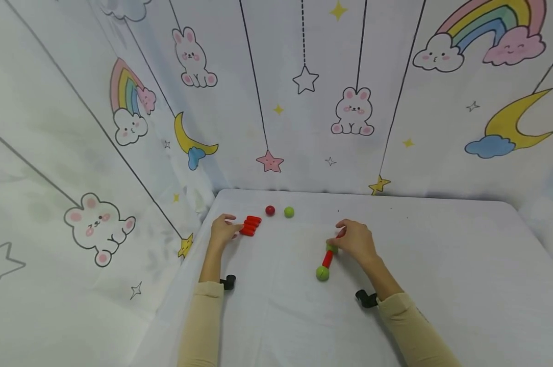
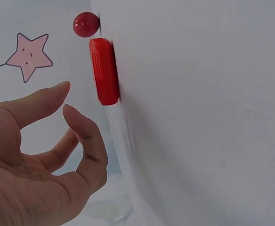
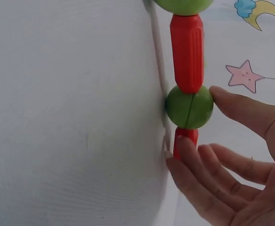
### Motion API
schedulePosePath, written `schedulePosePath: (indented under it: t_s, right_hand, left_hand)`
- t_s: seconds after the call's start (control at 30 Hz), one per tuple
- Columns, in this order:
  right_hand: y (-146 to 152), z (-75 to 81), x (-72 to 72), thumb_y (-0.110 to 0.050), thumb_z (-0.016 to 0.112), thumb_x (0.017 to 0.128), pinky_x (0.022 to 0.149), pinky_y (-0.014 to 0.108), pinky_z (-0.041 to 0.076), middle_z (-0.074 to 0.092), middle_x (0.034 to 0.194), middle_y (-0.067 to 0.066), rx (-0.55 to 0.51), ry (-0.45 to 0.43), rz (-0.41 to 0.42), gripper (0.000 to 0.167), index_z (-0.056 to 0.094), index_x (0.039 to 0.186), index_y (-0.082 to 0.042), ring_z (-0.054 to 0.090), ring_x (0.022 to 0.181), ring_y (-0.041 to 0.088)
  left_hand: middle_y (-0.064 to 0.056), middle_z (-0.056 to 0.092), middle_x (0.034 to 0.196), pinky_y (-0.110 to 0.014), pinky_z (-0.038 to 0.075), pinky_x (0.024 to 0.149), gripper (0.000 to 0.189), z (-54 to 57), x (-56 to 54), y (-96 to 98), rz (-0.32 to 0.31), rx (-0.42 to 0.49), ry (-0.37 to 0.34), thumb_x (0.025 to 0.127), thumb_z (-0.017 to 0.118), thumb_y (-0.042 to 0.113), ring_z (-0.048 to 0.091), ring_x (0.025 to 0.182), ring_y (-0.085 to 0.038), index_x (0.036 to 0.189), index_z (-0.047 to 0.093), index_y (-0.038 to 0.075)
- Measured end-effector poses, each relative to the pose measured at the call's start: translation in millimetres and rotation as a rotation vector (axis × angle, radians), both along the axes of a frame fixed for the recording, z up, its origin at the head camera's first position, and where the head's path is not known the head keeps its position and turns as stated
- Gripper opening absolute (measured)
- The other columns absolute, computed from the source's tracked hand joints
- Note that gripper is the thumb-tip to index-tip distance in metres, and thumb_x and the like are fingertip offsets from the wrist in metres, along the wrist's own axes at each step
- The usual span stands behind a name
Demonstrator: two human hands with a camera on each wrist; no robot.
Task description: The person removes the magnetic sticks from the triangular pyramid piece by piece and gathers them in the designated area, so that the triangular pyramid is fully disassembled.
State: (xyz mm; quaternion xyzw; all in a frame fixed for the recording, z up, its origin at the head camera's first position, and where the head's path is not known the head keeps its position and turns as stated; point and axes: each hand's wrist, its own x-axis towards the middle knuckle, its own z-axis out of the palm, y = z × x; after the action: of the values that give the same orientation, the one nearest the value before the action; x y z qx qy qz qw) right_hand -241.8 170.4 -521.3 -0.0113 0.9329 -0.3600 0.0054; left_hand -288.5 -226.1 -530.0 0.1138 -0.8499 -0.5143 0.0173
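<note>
My left hand (image 1: 223,230) is beside a row of several red rods (image 1: 251,226), thumb and forefinger apart with nothing between them. In the left wrist view the nearest red rod (image 2: 105,71) lies just beyond the fingertips. My right hand (image 1: 359,242) holds a chain of green balls and ribbed red rods. The chain runs from a green ball (image 1: 322,273) through a red rod (image 1: 327,259) to a second green ball (image 3: 190,107). The thumb touches this second ball, while the fingers are at another red rod (image 3: 185,136) beyond it, partly hidden by them.
Behind the rods, a loose red ball (image 1: 270,210) and a loose green ball (image 1: 288,212) sit near the far edge of the white-covered table (image 1: 442,244). Printed white curtains (image 1: 313,142) hang behind and to the left. A small black camera (image 1: 366,299) is worn at the right wrist.
</note>
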Motion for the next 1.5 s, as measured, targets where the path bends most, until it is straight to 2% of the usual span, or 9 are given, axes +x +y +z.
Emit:
schedulePosePath:
  t_s: [0.13, 0.3, 0.53, 0.9, 1.0, 1.1, 1.27, 1.37, 1.5]
  right_hand:
    - [0, -4.2, -0.3, -0.027, 0.092, 0.079, 0.068, 0.036, 0.054, 0.071, 0.098, 0.01, -0.014, 0.007, -0.001, 0.058, 0.07, 0.125, 0.0, 0.064, 0.085, 0.025]
    - [-3, -4.7, 1.6, -0.014, 0.091, 0.08, 0.078, 0.042, 0.059, 0.072, 0.111, 0.016, -0.097, 0.009, 0.018, 0.058, 0.066, 0.13, 0.0, 0.069, 0.099, 0.03]
    - [-5, -6.4, 0.3, -0.002, 0.084, 0.082, 0.082, 0.044, 0.062, 0.071, 0.12, 0.015, -0.17, 0.01, 0.075, 0.059, 0.063, 0.137, -0.004, 0.073, 0.107, 0.031]
    - [-10, -8.8, -1.0, 0.01, 0.074, 0.08, 0.074, 0.036, 0.062, 0.071, 0.121, 0.012, -0.212, -0.02, 0.177, 0.065, 0.061, 0.142, -0.007, 0.073, 0.111, 0.03]
    - [-10, -8.5, -1.5, 0.01, 0.074, 0.081, 0.073, 0.036, 0.062, 0.07, 0.121, 0.012, -0.202, -0.024, 0.177, 0.065, 0.061, 0.141, -0.007, 0.073, 0.111, 0.031]
    - [-9, -7.6, -1.6, 0.009, 0.075, 0.081, 0.075, 0.038, 0.063, 0.07, 0.121, 0.012, -0.192, -0.022, 0.173, 0.064, 0.061, 0.141, -0.007, 0.073, 0.11, 0.031]
    - [-5, -6.7, -1.8, 0.006, 0.076, 0.082, 0.084, 0.043, 0.062, 0.069, 0.123, 0.013, -0.177, -0.014, 0.181, 0.058, 0.063, 0.138, -0.005, 0.072, 0.11, 0.031]
    - [-3, -7.2, -2.5, 0.006, 0.078, 0.082, 0.088, 0.046, 0.061, 0.069, 0.123, 0.015, -0.175, -0.016, 0.189, 0.055, 0.065, 0.135, -0.003, 0.071, 0.11, 0.031]
    - [0, -8.0, -3.2, 0.002, 0.08, 0.082, 0.09, 0.048, 0.06, 0.07, 0.121, 0.014, -0.148, -0.026, 0.191, 0.054, 0.066, 0.134, -0.003, 0.07, 0.11, 0.031]
  left_hand:
    - [-0.022, 0.057, 0.112, -0.037, 0.064, 0.076, 0.048, 5.0, 0.9, 5.4, -0.009, 0.002, 0.012, 0.093, 0.076, 0.008, 0.067, 0.08, -0.029, 0.136, 0.059, -0.007]
    - [-0.022, 0.054, 0.115, -0.03, 0.063, 0.073, 0.048, 9.6, 2.0, 9.9, -0.019, 0.0, 0.018, 0.093, 0.075, 0.007, 0.061, 0.076, -0.021, 0.136, 0.059, -0.007]
    - [-0.027, 0.054, 0.126, -0.041, 0.063, 0.084, 0.047, 10.2, 3.4, 15.2, -0.026, -0.004, 0.006, 0.095, 0.075, 0.011, 0.062, 0.089, -0.027, 0.137, 0.059, -0.004]
    - [-0.024, 0.057, 0.126, -0.038, 0.063, 0.084, 0.045, 11.4, 5.5, 34.8, -0.051, 0.044, -0.004, 0.095, 0.076, 0.012, 0.062, 0.098, -0.027, 0.136, 0.06, -0.001]
    - [-0.025, 0.059, 0.128, -0.04, 0.063, 0.083, 0.046, 14.0, 7.6, 47.6, -0.106, 0.082, 0.012, 0.095, 0.076, 0.011, 0.065, 0.102, -0.029, 0.136, 0.059, -0.002]
    - [-0.025, 0.061, 0.127, -0.038, 0.064, 0.082, 0.047, 16.6, 9.4, 65.3, -0.194, 0.131, 0.021, 0.095, 0.076, 0.011, 0.068, 0.103, -0.033, 0.136, 0.059, -0.003]
    - [-0.02, 0.063, 0.124, -0.041, 0.063, 0.087, 0.051, 19.3, 12.3, 101.7, -0.345, 0.184, -0.011, 0.095, 0.078, 0.016, 0.069, 0.103, -0.033, 0.138, 0.059, -0.003]
    - [-0.018, 0.064, 0.123, -0.041, 0.062, 0.089, 0.051, 15.5, 11.8, 122.6, -0.406, 0.188, -0.037, 0.095, 0.078, 0.017, 0.069, 0.102, -0.029, 0.137, 0.059, -0.003]
    - [-0.017, 0.063, 0.123, -0.039, 0.062, 0.088, 0.05, 6.5, 8.0, 146.4, -0.442, 0.192, -0.088, 0.095, 0.078, 0.018, 0.069, 0.102, -0.027, 0.137, 0.06, -0.002]
